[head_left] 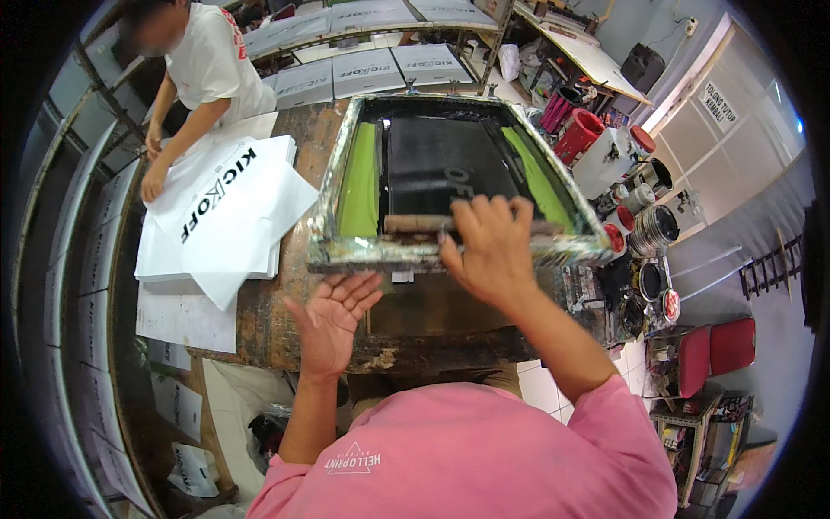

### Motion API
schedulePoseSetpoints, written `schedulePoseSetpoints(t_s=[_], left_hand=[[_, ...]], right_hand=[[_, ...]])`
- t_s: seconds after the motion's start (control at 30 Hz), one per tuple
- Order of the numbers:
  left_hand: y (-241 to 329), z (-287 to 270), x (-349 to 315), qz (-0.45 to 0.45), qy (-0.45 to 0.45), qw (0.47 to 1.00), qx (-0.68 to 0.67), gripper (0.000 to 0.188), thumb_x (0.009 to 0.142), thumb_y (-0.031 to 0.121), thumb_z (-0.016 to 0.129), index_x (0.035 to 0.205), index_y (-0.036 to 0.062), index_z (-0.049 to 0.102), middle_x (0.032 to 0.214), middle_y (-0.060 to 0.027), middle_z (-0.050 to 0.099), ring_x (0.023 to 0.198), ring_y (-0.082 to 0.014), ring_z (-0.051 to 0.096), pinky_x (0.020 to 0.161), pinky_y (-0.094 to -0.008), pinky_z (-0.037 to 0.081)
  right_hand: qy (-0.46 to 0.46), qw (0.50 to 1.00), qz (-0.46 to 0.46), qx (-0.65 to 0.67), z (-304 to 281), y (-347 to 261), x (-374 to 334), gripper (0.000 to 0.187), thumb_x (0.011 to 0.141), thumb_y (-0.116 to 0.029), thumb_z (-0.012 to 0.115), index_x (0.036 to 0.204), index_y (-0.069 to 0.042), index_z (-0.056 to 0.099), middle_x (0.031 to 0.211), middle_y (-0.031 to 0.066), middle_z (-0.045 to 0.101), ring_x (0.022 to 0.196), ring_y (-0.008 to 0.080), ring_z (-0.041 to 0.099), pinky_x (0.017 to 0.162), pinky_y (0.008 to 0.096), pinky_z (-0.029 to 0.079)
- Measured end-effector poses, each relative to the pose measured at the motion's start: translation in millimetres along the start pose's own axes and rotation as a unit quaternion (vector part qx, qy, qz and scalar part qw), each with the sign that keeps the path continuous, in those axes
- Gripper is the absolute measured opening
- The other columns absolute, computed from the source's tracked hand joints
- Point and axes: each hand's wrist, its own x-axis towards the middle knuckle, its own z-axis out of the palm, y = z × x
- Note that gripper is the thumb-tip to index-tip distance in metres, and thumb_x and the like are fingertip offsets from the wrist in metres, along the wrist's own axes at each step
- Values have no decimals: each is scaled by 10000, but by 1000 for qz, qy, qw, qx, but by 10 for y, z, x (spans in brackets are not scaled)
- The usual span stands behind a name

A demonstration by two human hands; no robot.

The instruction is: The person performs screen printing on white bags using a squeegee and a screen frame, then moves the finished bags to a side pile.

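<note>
A paint-stained screen-printing frame [327, 195] stands in front of me at the table, with dark ink on its mesh [432, 164] and green strips [359, 173] down both sides. Across its near end lies a squeegee [415, 224] with a wooden handle. My right hand [494, 246] grips the squeegee from above, thumb toward me. Just below the frame's near left edge, my left hand [333, 316] is palm up with fingers spread, holding nothing; whether its fingertips touch the frame is unclear. Part of a dark flat board [432, 311] shows under the near edge.
To the left, a co-worker [216, 69] handles a stack of white printed sheets [216, 208] on the worn table [281, 320]. Racks with printed sheets [363, 69] stand behind and at far left. Ink cans and buckets [579, 134] crowd the right, near a red chair [718, 355].
</note>
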Motion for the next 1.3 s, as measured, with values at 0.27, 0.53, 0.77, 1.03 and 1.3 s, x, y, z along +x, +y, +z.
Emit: schedulePoseSetpoints(t_s=[0.27, 0.53, 0.77, 1.03, 1.3], left_hand=[[-579, -119, 542, 34, 22, 447, 893, 1008, 960, 790, 463, 1657, 76, 321, 1692, -359, 184, 1599, -511, 88, 1211, -757, 7], [-907, -196, 534, -47, 39, 490, 870, 1152, 906, 867, 450, 1620, -29, 337, 1710, -253, 254, 1615, -456, 87, 1173, -784, -87], [-519, 229, 1167, 191, 43, 611, 767, 679, 952, 456, 734, 1365, -73, 631, 1461, -225, 607, 1438, -429, 489, 1237, -635, 202], [-18, -27, 1243, 269, 230, 715, 603, 398, 986, 124, 724, 1362, -1, 689, 1343, -189, 706, 1278, -272, 638, 1046, -386, 528], [1291, -1149, 578, 245, 328, 646, 645, 480, 940, 62, 693, 1400, -64, 641, 1365, -205, 693, 1204, -245, 676, 1046, -349, 506]], right_hand=[[122, 991, -53, -20, -500, 370, 1201, 365, 936, -431, 637, 853, -77, 667, 817, 104, 667, 845, 311, 659, 856, 512, 419], [115, 992, -57, -5, -675, 487, 1651, 417, 944, -404, 620, 994, -5, 729, 859, 174, 700, 850, 395, 666, 830, 471, 467], [0, 995, 71, 70, -1017, 315, 1956, 429, 926, -377, 557, 723, -19, 679, 628, 115, 640, 559, 242, 596, 602, 419, 487], [43, 997, -3, 70, -822, 515, 1822, 473, 956, -418, 508, 774, -17, 679, 708, 142, 673, 677, 288, 622, 833, 446, 462], [124, 992, -23, 12, -670, 528, 1677, 479, 951, -457, 578, 930, -3, 732, 837, 181, 713, 832, 383, 681, 889, 495, 450]])
